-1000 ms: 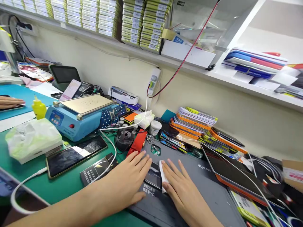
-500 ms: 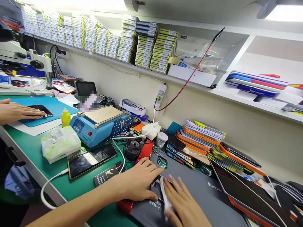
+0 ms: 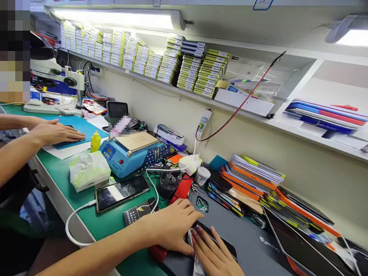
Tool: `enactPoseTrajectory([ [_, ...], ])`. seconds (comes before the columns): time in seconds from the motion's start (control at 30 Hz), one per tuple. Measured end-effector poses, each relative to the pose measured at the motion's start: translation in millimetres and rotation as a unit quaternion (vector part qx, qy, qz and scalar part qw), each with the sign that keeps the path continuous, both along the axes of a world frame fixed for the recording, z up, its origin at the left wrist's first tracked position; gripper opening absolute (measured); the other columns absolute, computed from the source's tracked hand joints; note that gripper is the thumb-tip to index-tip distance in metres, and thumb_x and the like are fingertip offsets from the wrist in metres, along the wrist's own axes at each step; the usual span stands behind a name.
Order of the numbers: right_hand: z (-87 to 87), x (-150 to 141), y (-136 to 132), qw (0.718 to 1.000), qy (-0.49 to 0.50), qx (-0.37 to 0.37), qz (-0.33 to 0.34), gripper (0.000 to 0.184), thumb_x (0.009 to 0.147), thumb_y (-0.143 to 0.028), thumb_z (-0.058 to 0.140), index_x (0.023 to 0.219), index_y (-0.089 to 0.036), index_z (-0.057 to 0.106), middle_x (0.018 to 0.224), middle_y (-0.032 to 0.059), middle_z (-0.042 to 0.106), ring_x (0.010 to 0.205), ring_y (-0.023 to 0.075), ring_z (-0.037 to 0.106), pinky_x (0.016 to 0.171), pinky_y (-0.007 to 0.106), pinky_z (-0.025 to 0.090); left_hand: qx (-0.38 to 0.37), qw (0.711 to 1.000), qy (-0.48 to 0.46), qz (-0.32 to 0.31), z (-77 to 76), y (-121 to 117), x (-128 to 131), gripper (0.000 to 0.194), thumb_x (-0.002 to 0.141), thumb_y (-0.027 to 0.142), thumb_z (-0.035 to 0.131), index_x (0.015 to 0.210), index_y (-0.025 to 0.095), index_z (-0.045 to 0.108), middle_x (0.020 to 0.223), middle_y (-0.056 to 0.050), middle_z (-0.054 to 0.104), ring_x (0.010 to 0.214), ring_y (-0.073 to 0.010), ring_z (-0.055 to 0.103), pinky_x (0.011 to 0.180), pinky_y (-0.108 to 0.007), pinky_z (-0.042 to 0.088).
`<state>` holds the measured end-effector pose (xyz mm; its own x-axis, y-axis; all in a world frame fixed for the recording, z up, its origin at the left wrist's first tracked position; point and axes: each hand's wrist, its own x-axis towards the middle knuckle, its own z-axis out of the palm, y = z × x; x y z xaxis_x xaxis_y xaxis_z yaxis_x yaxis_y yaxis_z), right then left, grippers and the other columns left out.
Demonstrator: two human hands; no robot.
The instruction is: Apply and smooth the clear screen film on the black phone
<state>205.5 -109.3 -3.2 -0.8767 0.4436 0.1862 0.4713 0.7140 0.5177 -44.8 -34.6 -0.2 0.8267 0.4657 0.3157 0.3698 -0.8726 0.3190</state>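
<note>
At the lower centre, the extended fingers of the right hand (image 3: 214, 251) are laid over a white tissue (image 3: 198, 265) at a dark phone (image 3: 222, 242); whether the tissue is pinched cannot be told, the thumb being hidden. The phone is supported on a grey mat (image 3: 250, 234). The left hand (image 3: 176, 226) is set at the phone's left end, thumb and fingers parted; whether it is clasped cannot be told. At centre, a white tub (image 3: 203, 175) is seen, its contents hidden. On the upper-right shelf (image 3: 290, 124), a white carton (image 3: 244, 101) is placed.
</note>
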Motion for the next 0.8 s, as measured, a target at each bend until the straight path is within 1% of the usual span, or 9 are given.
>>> enactPoseTrajectory([
  [0.07,-0.6,3,4,0.999,0.027,-0.021,-0.031,0.059,0.110,-0.045,0.058,0.156,-0.010,0.051,0.159,0.0067,0.043,0.146,0.0264,0.047,0.128,0.041,0.030,-0.006,1.000,-0.004,0.003,-1.5,1,-1,0.089,0.087,0.061,0.076,0.156,0.014,0.044,0.139,-0.016,0.062,0.132,-0.0336,0.053,0.116,-0.046,0.043],
  [0.17,2.1,4,6,0.991,0.054,-0.044,-0.112,0.048,0.114,-0.036,0.048,0.156,-0.014,0.051,0.157,0.0052,0.046,0.145,0.0265,0.049,0.121,0.047,0.043,-0.014,1.000,-0.012,0.007,-3.8,0,0,0.095,0.087,0.063,0.077,0.159,0.013,0.041,0.140,-0.017,0.061,0.135,-0.0343,0.052,0.118,-0.047,0.042],
  [0.23,4.3,-1,0,0.989,0.060,-0.037,-0.127,0.050,0.113,-0.040,0.048,0.154,-0.012,0.054,0.157,0.0062,0.045,0.145,0.0299,0.048,0.117,0.051,0.047,-0.019,1.000,-0.016,0.007,-5.0,-1,0,0.096,0.086,0.062,0.079,0.159,0.012,0.041,0.139,-0.017,0.062,0.136,-0.0341,0.052,0.118,-0.046,0.042],
  [0.33,6.4,-12,-15,0.993,0.058,-0.044,-0.092,0.060,0.109,-0.046,0.056,0.155,-0.008,0.052,0.161,0.0078,0.041,0.150,0.0300,0.041,0.127,0.049,0.029,-0.027,0.999,-0.020,0.006,-6.4,-1,0,0.094,0.086,0.057,0.080,0.159,0.011,0.042,0.139,-0.018,0.062,0.136,-0.0335,0.052,0.118,-0.044,0.043],
  [0.4,6.8,-15,-20,0.992,0.064,-0.082,-0.076,0.061,0.109,-0.043,0.056,0.159,-0.009,0.046,0.161,0.0076,0.040,0.152,0.0258,0.038,0.131,0.045,0.013,-0.030,0.999,-0.020,0.005,-6.9,-1,-1,0.092,0.087,0.053,0.080,0.159,0.010,0.042,0.140,-0.018,0.062,0.138,-0.0333,0.052,0.119,-0.043,0.041],
  [0.43,6.6,-13,-20,0.988,0.075,-0.105,-0.086,0.059,0.111,-0.040,0.054,0.160,-0.010,0.044,0.161,0.0075,0.041,0.152,0.0247,0.038,0.131,0.046,0.011,-0.032,0.999,-0.020,0.005,-7.1,-1,-1,0.091,0.087,0.052,0.079,0.159,0.009,0.042,0.141,-0.018,0.061,0.139,-0.0331,0.051,0.121,-0.043,0.040],
  [0.6,6.6,-1,-10,0.960,0.119,-0.154,-0.202,0.048,0.117,-0.035,0.035,0.155,-0.011,0.051,0.155,0.0112,0.049,0.147,0.0311,0.046,0.122,0.065,0.039,-0.041,0.999,-0.021,0.010,-7.3,-1,-1,0.095,0.086,0.054,0.082,0.159,0.010,0.041,0.144,-0.018,0.060,0.141,-0.0328,0.051,0.121,-0.042,0.040],
  [0.67,8.2,-2,-13,0.959,0.113,-0.158,-0.207,0.051,0.117,-0.038,0.035,0.156,-0.009,0.049,0.157,0.0122,0.045,0.148,0.0315,0.044,0.121,0.064,0.042,-0.043,0.999,-0.021,0.013,-6.9,-2,-1,0.095,0.086,0.054,0.083,0.159,0.010,0.042,0.144,-0.018,0.060,0.141,-0.0327,0.051,0.120,-0.042,0.041],
  [0.8,12.3,-8,-19,0.956,0.105,-0.181,-0.205,0.054,0.116,-0.042,0.041,0.161,-0.013,0.043,0.162,0.0106,0.039,0.152,0.0310,0.037,0.126,0.061,0.037,-0.045,0.999,-0.018,0.016,-5.5,-4,-2,0.093,0.086,0.053,0.083,0.159,0.010,0.042,0.147,-0.018,0.059,0.142,-0.0323,0.052,0.121,-0.042,0.040],
])
